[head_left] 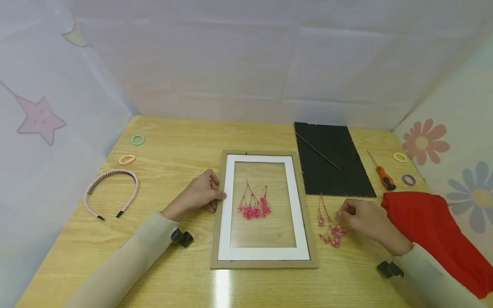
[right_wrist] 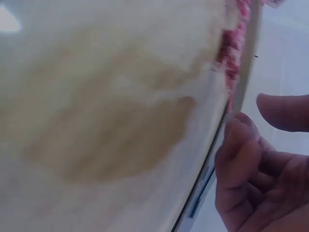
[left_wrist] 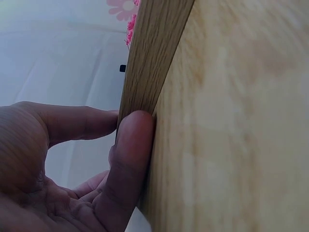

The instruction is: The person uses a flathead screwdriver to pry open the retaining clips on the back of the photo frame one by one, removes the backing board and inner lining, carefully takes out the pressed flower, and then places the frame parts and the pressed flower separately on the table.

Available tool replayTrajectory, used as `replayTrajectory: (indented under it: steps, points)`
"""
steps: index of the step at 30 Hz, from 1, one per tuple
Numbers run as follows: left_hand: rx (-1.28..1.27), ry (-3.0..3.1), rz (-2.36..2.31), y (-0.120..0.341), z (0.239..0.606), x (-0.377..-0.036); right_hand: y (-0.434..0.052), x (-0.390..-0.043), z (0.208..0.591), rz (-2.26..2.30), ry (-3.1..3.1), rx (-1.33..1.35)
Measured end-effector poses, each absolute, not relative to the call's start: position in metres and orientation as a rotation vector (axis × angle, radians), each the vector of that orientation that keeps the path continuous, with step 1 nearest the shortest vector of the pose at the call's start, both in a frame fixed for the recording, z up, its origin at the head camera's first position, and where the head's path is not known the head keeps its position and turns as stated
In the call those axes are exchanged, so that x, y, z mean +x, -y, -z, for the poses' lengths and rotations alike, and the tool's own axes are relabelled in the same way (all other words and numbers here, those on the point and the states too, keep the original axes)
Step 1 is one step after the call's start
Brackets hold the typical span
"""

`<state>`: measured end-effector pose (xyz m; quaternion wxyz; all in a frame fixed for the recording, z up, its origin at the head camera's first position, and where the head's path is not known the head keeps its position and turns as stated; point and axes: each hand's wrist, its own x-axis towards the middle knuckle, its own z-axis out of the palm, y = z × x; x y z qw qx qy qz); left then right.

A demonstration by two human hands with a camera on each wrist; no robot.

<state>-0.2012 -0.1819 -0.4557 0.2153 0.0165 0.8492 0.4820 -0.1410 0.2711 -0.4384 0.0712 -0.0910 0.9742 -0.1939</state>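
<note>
A wooden picture frame [head_left: 215, 246] with a white mat [head_left: 265, 253] lies in the middle of the table. Its left side is pinched between the thumb and fingers of my left hand [head_left: 201, 191]; the left wrist view shows this hand [left_wrist: 108, 159] with a fingertip on the outer edge of the frame [left_wrist: 152, 48]. Inside the mat opening rests a sprig of pink flowers [head_left: 252, 210]. A second pink sprig [head_left: 334, 235] lies on the table right of the frame. My right hand [head_left: 366, 220] is beside that sprig, fingers loosely bent and thumb apart from them.
Behind on the right lies a black backing board [head_left: 327, 175] with a thin stick [head_left: 317, 150] across it. Further right are an orange screwdriver [head_left: 384, 176], small rings and red cloth [head_left: 427, 226]. A pink headband [head_left: 111, 172] and two more rings lie on the left.
</note>
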Motion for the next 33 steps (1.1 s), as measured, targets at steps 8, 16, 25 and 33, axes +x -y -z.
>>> replayTrajectory:
  steps: [8,16,25,33]
  points:
    - [0.065,-2.363,-1.343,0.181,0.458,-0.202,-0.242,-0.173,0.415,0.963,-2.791,-0.301]
    - [0.077,-2.357,-1.358,0.182,0.46,-0.202,-0.185,-0.201,0.421,1.088,-2.613,-0.328]
    - [0.07,-2.36,-1.364,0.182,0.46,-0.203,-0.128,-0.211,0.427,0.928,-2.529,-0.6]
    - [0.074,-2.355,-1.372,0.183,0.459,-0.202,-0.112,-0.214,0.434,0.824,-2.609,-0.527]
